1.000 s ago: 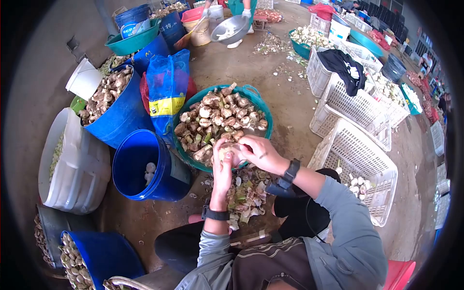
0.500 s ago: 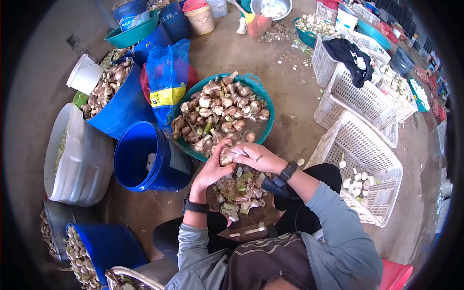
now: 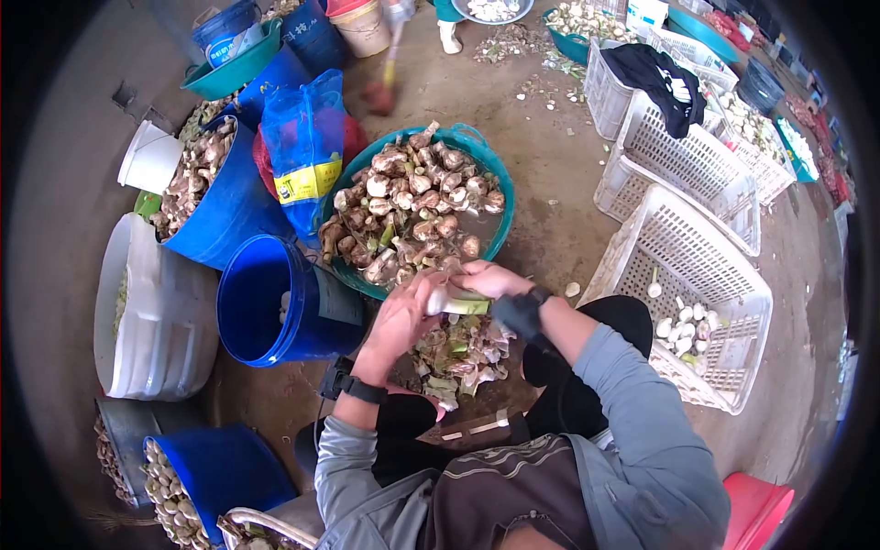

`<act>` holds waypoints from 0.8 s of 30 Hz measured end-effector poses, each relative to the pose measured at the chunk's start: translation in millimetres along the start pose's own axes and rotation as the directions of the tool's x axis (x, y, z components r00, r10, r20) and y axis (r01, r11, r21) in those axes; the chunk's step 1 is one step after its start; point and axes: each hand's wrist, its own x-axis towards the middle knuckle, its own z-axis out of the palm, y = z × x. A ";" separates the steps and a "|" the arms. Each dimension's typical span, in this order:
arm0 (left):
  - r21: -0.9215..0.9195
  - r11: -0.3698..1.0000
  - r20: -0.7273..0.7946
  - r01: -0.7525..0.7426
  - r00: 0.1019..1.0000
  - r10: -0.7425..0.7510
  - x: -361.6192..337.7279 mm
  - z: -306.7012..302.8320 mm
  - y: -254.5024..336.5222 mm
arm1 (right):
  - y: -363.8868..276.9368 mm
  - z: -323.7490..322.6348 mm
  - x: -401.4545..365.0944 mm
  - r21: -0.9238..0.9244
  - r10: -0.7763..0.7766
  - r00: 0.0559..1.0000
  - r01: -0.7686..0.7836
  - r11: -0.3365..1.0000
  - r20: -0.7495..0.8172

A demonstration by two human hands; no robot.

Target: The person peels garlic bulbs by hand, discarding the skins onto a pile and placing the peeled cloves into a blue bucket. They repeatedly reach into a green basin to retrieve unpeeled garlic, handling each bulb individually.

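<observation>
My left hand (image 3: 401, 316) is wrapped round a garlic bulb (image 3: 440, 301), whose white side shows and whose pale green stem (image 3: 464, 307) points right. Close beside it, my right hand (image 3: 491, 280) has its fingers closed at the top of the bulb; what they hold is hidden. Just beyond both hands stands a green tub (image 3: 500, 240) heaped with brown, dirty garlic bulbs (image 3: 422, 197). Peeled skins and leaves (image 3: 458, 353) lie in a pile on the ground below the hands.
A blue bucket (image 3: 263, 353) stands left of the hands, near a tilted blue barrel (image 3: 225, 220) of garlic. To the right, a white crate (image 3: 610, 266) holds peeled bulbs (image 3: 687, 330). Another person's boot (image 3: 450, 37) and a blurred broom (image 3: 379, 95) are at the top.
The bulb now shows its white side and green stem between my hands. My right hand has turned and moved slightly. The broom has swung left, and the view has shifted a little.
</observation>
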 end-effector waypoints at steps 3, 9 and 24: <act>0.167 0.986 -0.081 -0.003 0.997 0.017 -10.4 -8.9 -13.3 | 3.8 4.0 -1.8 0.269 0.154 0.985 -0.170 0.948 0.079; 0.213 0.977 -0.326 0.021 0.944 0.051 -19.2 15.5 -2.7 | -31.6 38.7 -27.1 0.584 0.064 0.993 -0.113 0.804 0.103; -0.923 -0.003 -0.208 -0.385 0.506 -0.837 8.3 12.9 -26.4 | -30.2 53.3 -64.9 -0.733 -0.285 0.907 0.419 0.536 0.310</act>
